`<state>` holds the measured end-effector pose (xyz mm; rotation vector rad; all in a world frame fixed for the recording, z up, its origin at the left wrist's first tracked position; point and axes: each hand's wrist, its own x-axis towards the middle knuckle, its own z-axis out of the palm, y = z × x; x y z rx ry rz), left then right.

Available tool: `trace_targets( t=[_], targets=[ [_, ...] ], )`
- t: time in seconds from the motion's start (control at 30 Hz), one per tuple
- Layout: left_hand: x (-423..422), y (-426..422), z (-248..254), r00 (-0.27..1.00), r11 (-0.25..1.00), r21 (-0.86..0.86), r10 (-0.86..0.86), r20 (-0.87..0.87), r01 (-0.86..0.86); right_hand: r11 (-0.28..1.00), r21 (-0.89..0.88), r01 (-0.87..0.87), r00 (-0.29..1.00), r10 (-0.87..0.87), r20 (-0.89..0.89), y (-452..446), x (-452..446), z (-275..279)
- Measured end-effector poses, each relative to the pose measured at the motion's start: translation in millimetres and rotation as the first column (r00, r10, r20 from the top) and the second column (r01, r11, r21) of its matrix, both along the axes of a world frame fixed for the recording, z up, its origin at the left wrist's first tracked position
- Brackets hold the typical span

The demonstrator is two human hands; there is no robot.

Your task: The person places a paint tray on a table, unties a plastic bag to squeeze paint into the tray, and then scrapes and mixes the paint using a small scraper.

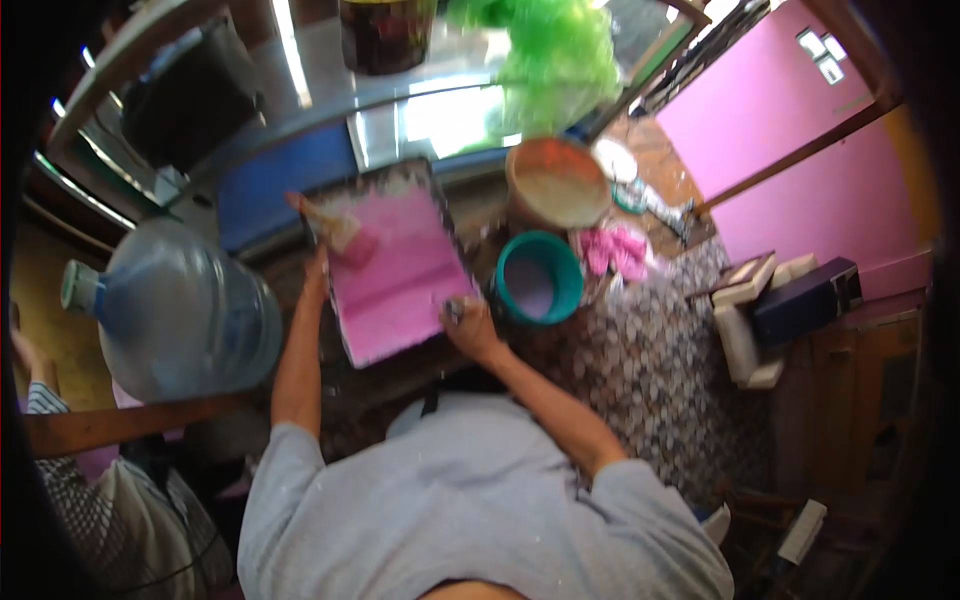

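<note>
A rectangular tray (352, 345) with a grey, stained rim holds a smooth pink layer that looks like wet paint. Along its left edge lies my left hand (318, 268), its fingers closed on the rim and blurred. Just above that hand, a flat paintbrush (345, 237) with pink bristles and a reddish handle rests across the tray's upper left. My right hand (470, 326) is closed at the lower right corner, around something small and dark that I cannot make out. To its right stands a teal bucket (573, 285) with pale liquid inside.
Beyond the teal bucket sit an orange basin (515, 185) and a pink cloth (617, 250). A large clear water jug (190, 320) lies at left. Behind are a glass case, a green plastic bag (555, 50) and a dark bucket (388, 40). Another person's striped sleeve (45, 398) shows far left.
</note>
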<state>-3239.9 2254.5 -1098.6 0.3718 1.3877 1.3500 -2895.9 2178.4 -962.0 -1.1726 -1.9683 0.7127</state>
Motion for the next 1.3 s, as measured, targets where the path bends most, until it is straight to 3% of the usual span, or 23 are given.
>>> trace_targets(
  t=[0.03, 0.07, 0.17, 0.2, 0.23, 0.33, 0.47, 0.53, 0.7, 0.77, 0.87, 0.97, 1.07, 1.13, 1.2, 1.3],
  targets=[
    [13, -5, 33, 1.000, 0.998, -0.063, -0.004, -0.011, 0.003, 1.000, 0.014, -0.021, 1.000, 0.021, 0.011, 0, 0, -2],
    [25, -11, 51, 1.000, 0.998, 0.065, -0.004, 0.026, 0.002, 1.000, -0.007, -0.023, 1.000, 0.023, 0.004, 0, 0, -4],
    [35, -13, 78, 0.995, 0.998, 0.050, 0.027, 0.097, -0.032, 0.994, -0.109, 0.012, 0.999, -0.015, -0.029, 4, 4, 2],
    [41, -16, 87, 0.992, 0.996, 0.075, 0.039, 0.118, -0.048, 0.998, -0.033, 0.049, 0.998, -0.050, -0.036, 7, 5, 0],
    [37, -11, 75, 0.991, 0.996, 0.076, 0.040, 0.127, -0.049, 0.996, 0.046, 0.081, 0.996, -0.079, -0.049, 8, 6, -2],
    [21, -7, 43, 0.994, 0.998, 0.017, 0.065, 0.086, -0.066, 0.994, 0.048, 0.100, 0.995, -0.099, -0.023, 7, 5, -14],
    [18, -6, 42, 0.997, 0.996, -0.043, 0.077, -0.014, -0.077, 0.987, -0.150, 0.058, 0.991, -0.076, -0.113, 1, 1, -1],
    [16, -5, 37, 0.997, 0.997, -0.014, 0.071, -0.034, -0.071, 0.978, -0.130, 0.162, 0.978, -0.177, -0.113, 6, 3, -3],
    [21, -7, 42, 0.985, 0.991, -0.040, 0.126, -0.117, -0.131, 0.987, -0.116, 0.106, 0.993, -0.112, -0.046, 1, -4, -6],
    [20, -6, 43, 0.984, 0.990, -0.025, 0.133, -0.122, -0.137, 0.999, -0.035, -0.013, 0.997, 0.011, -0.070, -3, -12, -4],
    [28, -13, 61, 0.977, 0.987, -0.030, 0.155, -0.149, -0.161, 0.997, -0.048, 0.053, 0.994, -0.058, -0.090, -3, -16, 7],
    [32, -14, 68, 0.981, 0.988, -0.029, 0.148, -0.126, -0.152, 0.984, -0.163, 0.079, 0.994, -0.090, -0.063, -5, -9, 2],
    [36, -16, 80, 0.994, 0.990, -0.085, 0.110, 0.014, -0.109, 0.967, -0.246, 0.063, 0.994, -0.083, -0.071, -4, -3, 7],
    [28, -10, 62, 0.994, 0.997, 0.036, 0.071, 0.078, -0.074, 0.976, -0.182, 0.116, 0.989, -0.129, -0.065, 0, -1, -2],
    [23, -7, 47, 0.994, 0.996, 0.044, 0.073, 0.080, -0.077, 0.978, -0.118, 0.171, 0.982, -0.179, -0.063, 0, -1, -7],
    [7, 4, 18, 0.993, 0.998, 0.048, 0.039, 0.111, -0.045, 0.989, -0.126, 0.071, 0.995, -0.079, -0.061, 0, -3, -1]
  ],
)
